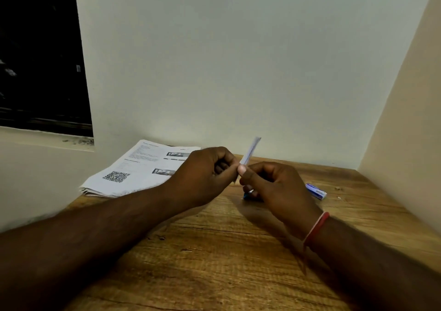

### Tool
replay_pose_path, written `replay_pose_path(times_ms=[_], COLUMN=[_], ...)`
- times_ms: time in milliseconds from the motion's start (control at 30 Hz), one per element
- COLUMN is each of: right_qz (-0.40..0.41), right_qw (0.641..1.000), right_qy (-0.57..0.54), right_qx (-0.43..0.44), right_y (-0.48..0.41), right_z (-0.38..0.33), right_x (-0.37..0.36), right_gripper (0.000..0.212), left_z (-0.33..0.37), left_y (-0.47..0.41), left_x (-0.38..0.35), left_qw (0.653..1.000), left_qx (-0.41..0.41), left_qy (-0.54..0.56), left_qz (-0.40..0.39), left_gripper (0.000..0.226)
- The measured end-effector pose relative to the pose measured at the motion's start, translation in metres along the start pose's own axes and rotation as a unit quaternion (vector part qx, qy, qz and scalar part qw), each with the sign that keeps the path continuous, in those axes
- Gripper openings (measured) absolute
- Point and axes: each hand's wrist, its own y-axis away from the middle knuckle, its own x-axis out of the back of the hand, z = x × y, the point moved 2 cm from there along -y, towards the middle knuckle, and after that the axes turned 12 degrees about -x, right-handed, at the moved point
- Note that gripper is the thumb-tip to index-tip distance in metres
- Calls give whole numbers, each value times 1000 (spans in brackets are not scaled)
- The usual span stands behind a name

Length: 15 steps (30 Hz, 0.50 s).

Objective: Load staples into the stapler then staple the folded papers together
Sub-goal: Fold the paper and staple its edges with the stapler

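Observation:
My left hand (205,170) and my right hand (274,186) meet above the middle of the wooden table (214,251). Together they pinch a slim white and blue packet (251,151), which sticks up and to the right from the fingertips and is blurred. A bit of a blue object, probably the stapler (247,196), shows under my right hand's fingers; whether it lies on the table or is held is unclear. The folded printed papers (133,170) lie at the back left of the table.
A small white and blue box (316,191) lies on the table right of my right hand. Walls close the table in at the back and right. A dark window (40,55) is at the upper left.

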Motion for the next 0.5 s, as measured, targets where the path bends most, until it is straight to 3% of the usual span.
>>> replay_pose_path(times_ms=[267,500], right_qz=[-24,-25], right_qw=[995,993], right_qy=[-89,-109], right_qx=[-41,-39], right_y=[0,1], right_z=[0,-1], right_x=[3,3], right_gripper=[14,19], left_z=[-6,-3], left_y=[1,0], left_x=[-5,-5], left_qw=[999,998], left_qx=[36,33], left_qy=[37,49], left_qz=[-1,13], left_gripper=[14,13])
